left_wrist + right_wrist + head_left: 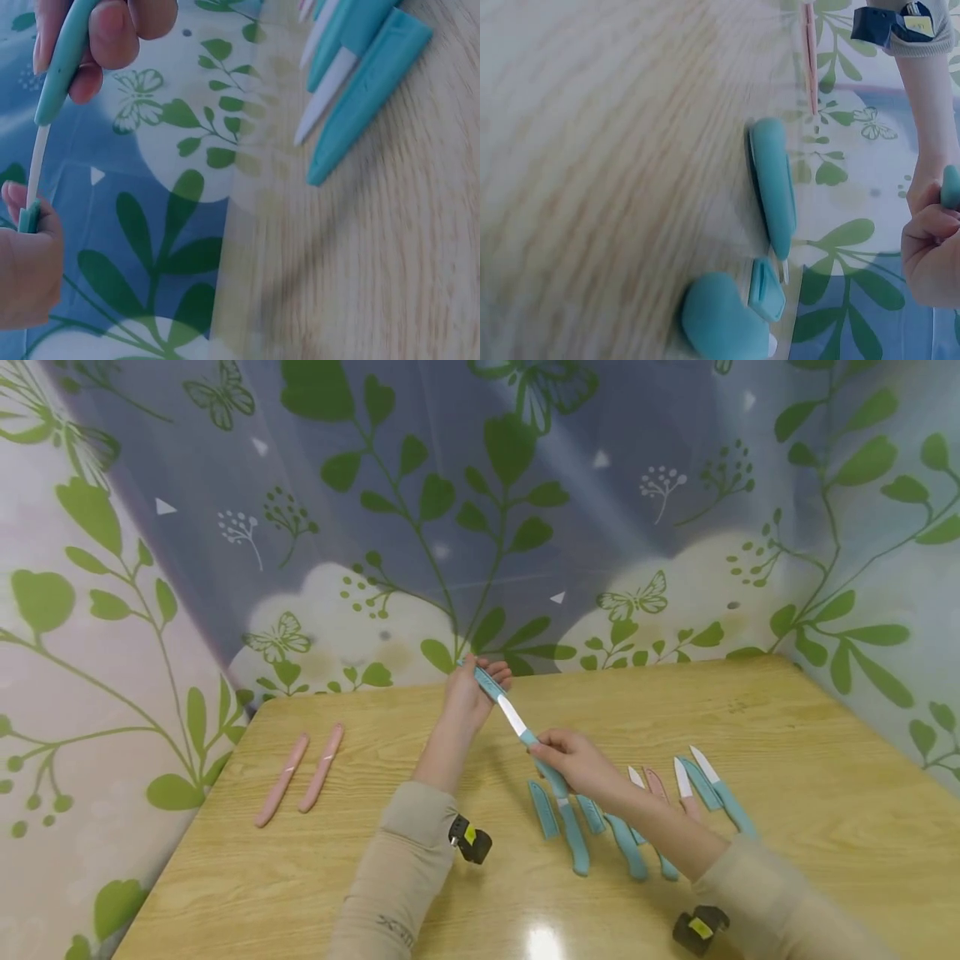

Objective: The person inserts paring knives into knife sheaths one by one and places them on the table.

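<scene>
In the head view, my right hand (573, 764) grips the teal handle (551, 764) of a paring knife with a white blade (513, 717). Held in my left hand (463, 706) is a narrow teal knife sheath (489, 683), lying along the palm and slanting up to the left. The blade runs straight toward that sheath, with its tip hidden at the mouth. The left wrist view shows the same white blade (37, 161) meeting the sheath (28, 217), with the teal handle above. Both hands are raised over the table.
Two pink sheathed knives (300, 772) lie on the wooden table's left side. Right of centre lie several loose knives, including a teal one (573, 839) and a pink one (688, 797), among teal sheaths (543, 808) and a pink sheath (655, 782). A patterned curtain (480, 527) hangs behind.
</scene>
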{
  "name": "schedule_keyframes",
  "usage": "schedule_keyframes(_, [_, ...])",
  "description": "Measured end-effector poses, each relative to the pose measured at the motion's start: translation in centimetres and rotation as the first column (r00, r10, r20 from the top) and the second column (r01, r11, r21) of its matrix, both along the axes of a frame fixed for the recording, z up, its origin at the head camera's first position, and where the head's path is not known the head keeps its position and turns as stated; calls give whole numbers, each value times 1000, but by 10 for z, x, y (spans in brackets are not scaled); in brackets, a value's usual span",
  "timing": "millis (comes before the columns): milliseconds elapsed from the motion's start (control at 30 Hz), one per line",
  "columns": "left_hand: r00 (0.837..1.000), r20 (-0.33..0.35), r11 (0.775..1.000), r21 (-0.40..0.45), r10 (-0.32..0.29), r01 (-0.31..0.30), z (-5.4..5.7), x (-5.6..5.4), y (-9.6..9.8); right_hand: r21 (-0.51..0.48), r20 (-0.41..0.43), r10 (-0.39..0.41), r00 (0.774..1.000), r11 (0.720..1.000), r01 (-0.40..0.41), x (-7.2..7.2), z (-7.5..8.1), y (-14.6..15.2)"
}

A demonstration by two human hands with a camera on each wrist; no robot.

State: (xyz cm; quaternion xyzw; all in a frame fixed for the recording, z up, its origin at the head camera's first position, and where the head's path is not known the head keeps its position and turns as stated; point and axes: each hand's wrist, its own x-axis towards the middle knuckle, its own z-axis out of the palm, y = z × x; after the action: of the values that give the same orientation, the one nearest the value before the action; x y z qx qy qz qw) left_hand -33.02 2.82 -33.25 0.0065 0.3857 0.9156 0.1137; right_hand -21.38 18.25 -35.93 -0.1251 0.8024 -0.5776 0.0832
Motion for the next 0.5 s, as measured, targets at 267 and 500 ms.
schedule_keyframes(267, [996, 77, 998, 53, 36, -40, 6, 5, 4, -69, 58, -38, 998, 997, 42, 2, 1, -5])
schedule_keyframes(500, [995, 96, 998, 50, 41, -46, 6, 8, 7, -97, 64, -52, 997, 994, 58, 3, 1, -5])
